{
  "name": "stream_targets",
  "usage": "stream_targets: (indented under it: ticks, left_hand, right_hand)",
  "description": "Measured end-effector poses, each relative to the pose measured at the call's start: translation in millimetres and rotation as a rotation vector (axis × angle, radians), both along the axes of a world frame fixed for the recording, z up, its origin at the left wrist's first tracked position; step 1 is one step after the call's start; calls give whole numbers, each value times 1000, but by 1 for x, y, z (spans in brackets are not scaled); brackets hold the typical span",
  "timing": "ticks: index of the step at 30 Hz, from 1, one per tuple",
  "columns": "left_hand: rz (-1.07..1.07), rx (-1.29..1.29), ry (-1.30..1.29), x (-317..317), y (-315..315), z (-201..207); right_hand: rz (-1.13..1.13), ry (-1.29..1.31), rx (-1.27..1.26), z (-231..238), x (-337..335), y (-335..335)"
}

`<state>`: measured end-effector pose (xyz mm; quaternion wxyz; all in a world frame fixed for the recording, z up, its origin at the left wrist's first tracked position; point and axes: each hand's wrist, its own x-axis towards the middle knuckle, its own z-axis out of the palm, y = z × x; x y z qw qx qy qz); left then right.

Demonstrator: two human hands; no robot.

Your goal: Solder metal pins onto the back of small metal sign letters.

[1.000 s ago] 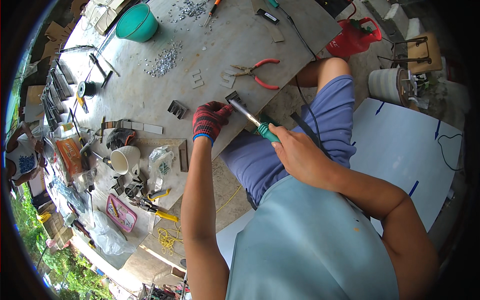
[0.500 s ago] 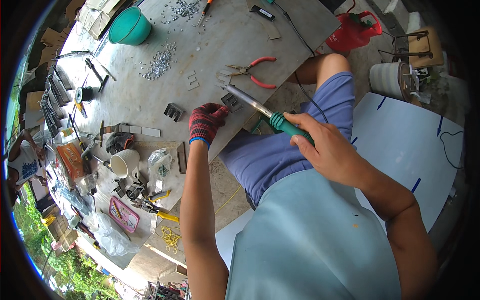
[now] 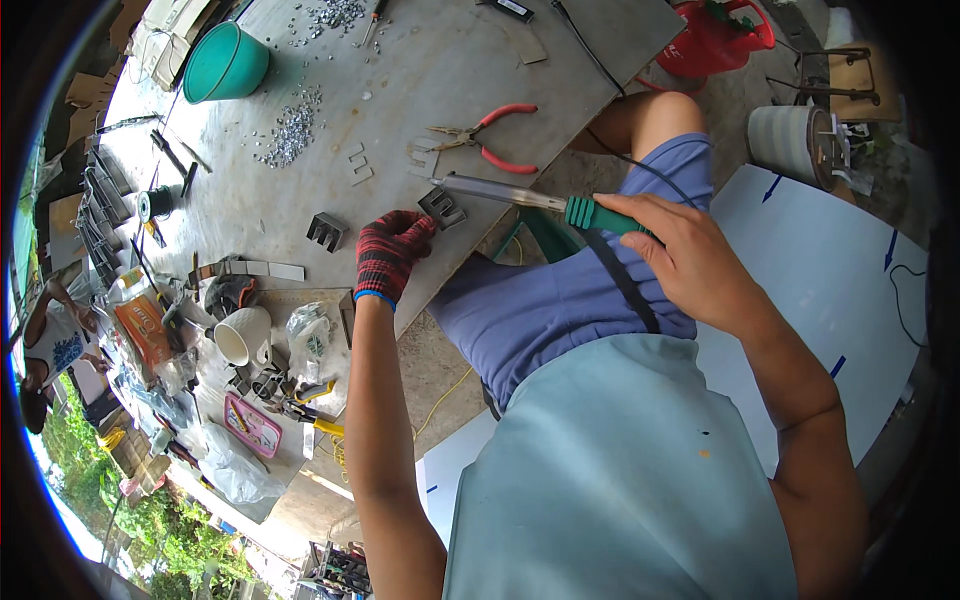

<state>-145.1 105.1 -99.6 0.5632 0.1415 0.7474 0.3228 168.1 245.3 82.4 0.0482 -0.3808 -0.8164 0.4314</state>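
Note:
A soldering iron with a green handle [image 3: 605, 217] is held in my bare right hand [image 3: 685, 250], fingers closed round the grip. Its metal shaft points left, the tip end over a small slotted metal piece [image 3: 442, 208] near the table edge; whether they touch is hard to tell. My left hand [image 3: 392, 252], in a red and black striped glove, pinches that piece at its near left side. To its left stands a similar slotted metal piece [image 3: 325, 232]. Beyond lie a flat E-shaped metal plate [image 3: 422, 157], a thin bent metal strip [image 3: 360, 166] and red-handled pliers [image 3: 465, 136].
Small shiny metal bits [image 3: 290, 135] are scattered near a green bucket [image 3: 228, 65]. At left, a white cup [image 3: 242, 335], a pink tray [image 3: 252, 428] and plastic bags crowd the table. A red gas cylinder [image 3: 710, 45] stands at upper right. Another person [image 3: 60, 335] is at far left.
The soldering iron has swung to a flatter angle, its handle higher in the picture. The tabletop and my left hand have shifted left in view.

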Motion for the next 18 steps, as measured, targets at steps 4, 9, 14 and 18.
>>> stream_targets:
  ticks: [4, 9, 14, 18]
  left_hand:
    - [6, -21, 4, 1, 1, 4]
    - [35, -21, -29, -1, -1, 0]
    - [53, 17, -19, 1, 1, 1]
    - [20, 28, 5, -1, 0, 2]
  right_hand:
    - [126, -128, 339, 3, 4, 36]
    - [301, -97, 626, 4, -9, 85]
    - [443, 3, 760, 2, -32, 115]
    - [629, -8, 756, 10, -59, 119]
